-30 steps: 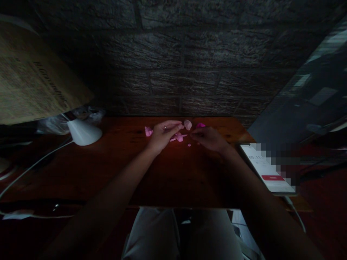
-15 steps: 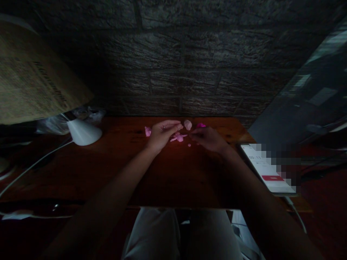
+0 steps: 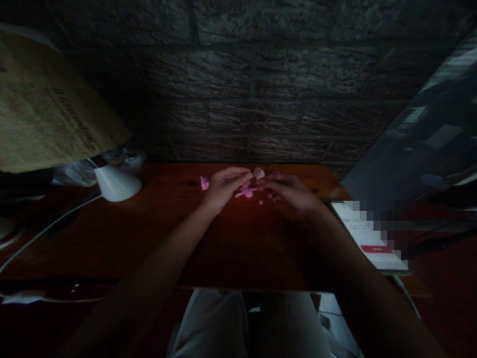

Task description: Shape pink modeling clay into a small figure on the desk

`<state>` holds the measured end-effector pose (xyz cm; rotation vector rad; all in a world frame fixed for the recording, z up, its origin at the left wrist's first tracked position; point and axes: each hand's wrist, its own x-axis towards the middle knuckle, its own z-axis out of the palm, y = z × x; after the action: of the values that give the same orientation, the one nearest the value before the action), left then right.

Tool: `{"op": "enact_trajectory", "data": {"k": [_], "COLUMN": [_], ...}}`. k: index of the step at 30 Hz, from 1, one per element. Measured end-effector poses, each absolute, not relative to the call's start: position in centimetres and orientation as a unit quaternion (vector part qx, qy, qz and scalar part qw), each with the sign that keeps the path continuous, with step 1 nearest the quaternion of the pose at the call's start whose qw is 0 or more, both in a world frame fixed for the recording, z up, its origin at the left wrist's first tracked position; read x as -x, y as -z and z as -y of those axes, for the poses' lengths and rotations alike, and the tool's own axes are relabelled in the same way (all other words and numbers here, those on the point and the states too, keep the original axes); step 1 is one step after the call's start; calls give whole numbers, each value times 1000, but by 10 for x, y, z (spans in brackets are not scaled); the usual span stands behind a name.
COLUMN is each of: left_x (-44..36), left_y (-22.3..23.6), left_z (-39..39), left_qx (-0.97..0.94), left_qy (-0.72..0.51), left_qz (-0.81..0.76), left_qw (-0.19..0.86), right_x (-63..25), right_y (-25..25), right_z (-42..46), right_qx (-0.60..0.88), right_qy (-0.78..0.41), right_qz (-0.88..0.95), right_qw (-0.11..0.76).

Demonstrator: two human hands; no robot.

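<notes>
My left hand (image 3: 225, 186) is over the wooden table with thumb and fingertips pressed together; what they pinch, if anything, is too small to make out. Facing it, my right hand (image 3: 289, 191) is also closed in a pinch, its contents hidden. Between the fingertips shows a pale pink lump (image 3: 259, 173), perhaps modelling clay; whether a hand grips it I cannot tell. Just below lies a pink piece with thin arms (image 3: 248, 192), and a tiny pink bit (image 3: 261, 202) sits nearer me. Left of my left hand is another pink lump (image 3: 204, 183). A bright pink piece (image 3: 276, 173) is mostly hidden behind my right hand.
On the left, a lamp with a white base (image 3: 116, 184) and a printed paper shade (image 3: 55, 109) stands on the table (image 3: 238, 243). A lit phone (image 3: 367, 233) with a cable lies at the right edge. A dark brick wall (image 3: 223, 74) rises behind.
My right hand has moved slightly left, towards the pale lump and my left hand, and covers more of the bright pink piece. My left hand stays about the same.
</notes>
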<state>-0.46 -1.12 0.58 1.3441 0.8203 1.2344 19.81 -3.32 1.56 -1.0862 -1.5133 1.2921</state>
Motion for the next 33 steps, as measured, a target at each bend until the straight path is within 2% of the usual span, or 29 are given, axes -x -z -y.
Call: {"op": "enact_trajectory", "data": {"k": [6, 11, 22, 33], "left_x": [0, 0, 2, -1], "left_y": [-3, -3, -5, -5], "left_z": [14, 13, 15, 20], "left_qx": [-604, -621, -632, -669], "left_qy": [-505, -519, -514, -492], "left_qz": [-287, -268, -268, -304], "left_qw": [546, 523, 513, 467], "right_x": [-190, -187, -182, -184], "right_y": [-18, -21, -26, -20], "right_z": [37, 39, 43, 38], "right_qx": [365, 327, 298, 360], "right_qy": [-641, -694, -719, -658], "right_qz": [507, 472, 442, 450], "right_qw": [445, 435, 446, 485]}}
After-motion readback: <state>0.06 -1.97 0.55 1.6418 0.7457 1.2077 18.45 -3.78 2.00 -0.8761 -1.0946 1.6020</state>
